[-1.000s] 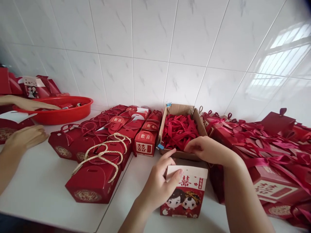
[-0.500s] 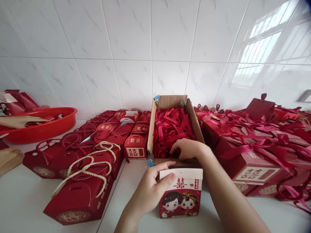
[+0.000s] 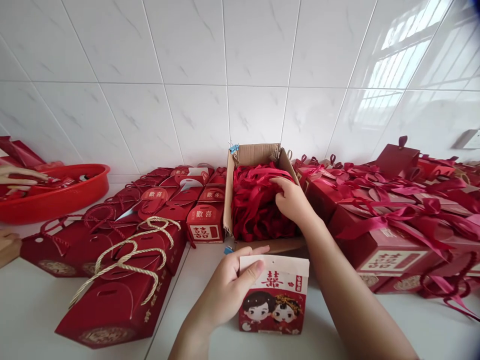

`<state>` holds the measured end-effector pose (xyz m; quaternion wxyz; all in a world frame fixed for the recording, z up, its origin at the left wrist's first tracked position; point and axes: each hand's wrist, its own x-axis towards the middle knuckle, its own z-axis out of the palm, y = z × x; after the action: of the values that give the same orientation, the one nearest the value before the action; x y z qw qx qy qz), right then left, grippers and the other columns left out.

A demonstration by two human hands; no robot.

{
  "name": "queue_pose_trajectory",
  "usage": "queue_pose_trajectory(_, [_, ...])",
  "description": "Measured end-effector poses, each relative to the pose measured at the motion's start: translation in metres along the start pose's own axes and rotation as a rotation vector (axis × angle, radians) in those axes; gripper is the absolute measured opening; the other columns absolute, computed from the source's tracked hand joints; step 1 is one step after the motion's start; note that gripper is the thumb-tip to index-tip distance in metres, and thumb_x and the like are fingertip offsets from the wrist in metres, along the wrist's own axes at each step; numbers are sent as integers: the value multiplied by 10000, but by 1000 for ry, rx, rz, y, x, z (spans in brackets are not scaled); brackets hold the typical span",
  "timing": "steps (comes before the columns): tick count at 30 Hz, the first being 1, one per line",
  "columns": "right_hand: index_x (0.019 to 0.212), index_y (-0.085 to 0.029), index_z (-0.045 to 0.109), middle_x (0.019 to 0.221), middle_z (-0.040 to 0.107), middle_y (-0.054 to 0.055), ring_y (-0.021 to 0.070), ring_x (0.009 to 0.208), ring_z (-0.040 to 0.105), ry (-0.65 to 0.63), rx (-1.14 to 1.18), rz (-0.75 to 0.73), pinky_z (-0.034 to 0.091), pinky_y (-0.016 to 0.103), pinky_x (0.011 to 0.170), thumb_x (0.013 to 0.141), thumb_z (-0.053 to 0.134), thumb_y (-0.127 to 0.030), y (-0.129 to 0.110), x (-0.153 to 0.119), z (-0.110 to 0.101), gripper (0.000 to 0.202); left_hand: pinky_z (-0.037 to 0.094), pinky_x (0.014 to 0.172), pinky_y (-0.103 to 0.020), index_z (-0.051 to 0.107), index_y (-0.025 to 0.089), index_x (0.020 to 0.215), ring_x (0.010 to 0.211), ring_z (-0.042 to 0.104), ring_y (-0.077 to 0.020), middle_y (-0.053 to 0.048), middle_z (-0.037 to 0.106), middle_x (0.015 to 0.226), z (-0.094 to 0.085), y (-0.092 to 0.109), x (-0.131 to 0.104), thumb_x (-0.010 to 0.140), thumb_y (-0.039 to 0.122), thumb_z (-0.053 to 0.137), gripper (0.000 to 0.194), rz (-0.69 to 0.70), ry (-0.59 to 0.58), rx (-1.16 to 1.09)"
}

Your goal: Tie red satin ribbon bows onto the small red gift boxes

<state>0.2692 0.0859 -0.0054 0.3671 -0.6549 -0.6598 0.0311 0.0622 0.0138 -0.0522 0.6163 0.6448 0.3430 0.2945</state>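
Note:
My left hand (image 3: 228, 287) grips the top left edge of a small red and white paper bag (image 3: 273, 305) printed with two cartoon figures, which stands upright on the white table. Its thumb lies on the front, the fingers behind. Beyond it is an open cardboard box (image 3: 227, 200) full of loose red ribbons (image 3: 258, 210). My right hand (image 3: 290, 197) is over the right side of that box, its fingers pinched on a red ribbon at the top of the heap.
Several red gift boxes (image 3: 108, 300) with rope handles fill the left. More boxes (image 3: 382, 240) tied with ribbon bows stand at the right. At far left, another person's hand (image 3: 18, 177) is over a red basin (image 3: 93, 187). A tiled wall (image 3: 195, 120) rises behind.
My right hand has moved up and away from the box's near end, and a ribbon is now at its fingertips. The view has shifted slightly. My left hand keeps its hold on the bag.

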Motion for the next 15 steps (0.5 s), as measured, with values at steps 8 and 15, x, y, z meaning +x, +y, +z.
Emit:
queue_pose_trajectory(8, [960,-128,687,920,736,91,151,778,702,-494,42,52,539,200,643,785,313,-31,-6,-13,-16,424,509,884,-308,669,188,1165,1066,624,-253,-76,656,1197,-1,4,-3,870,463,556,418,-35,-30,19])
queue_pose_trajectory(15, [935,-146,739,1096,711,113,241,1052,644,-726,-106,17,476,287,889,667,471,25,-1,-11,14,416,418,1012,-346,633,229,1239,1108,590,-253,-62,640,1195,-1,3,-6,888,506,500,465,-13,-13,175])
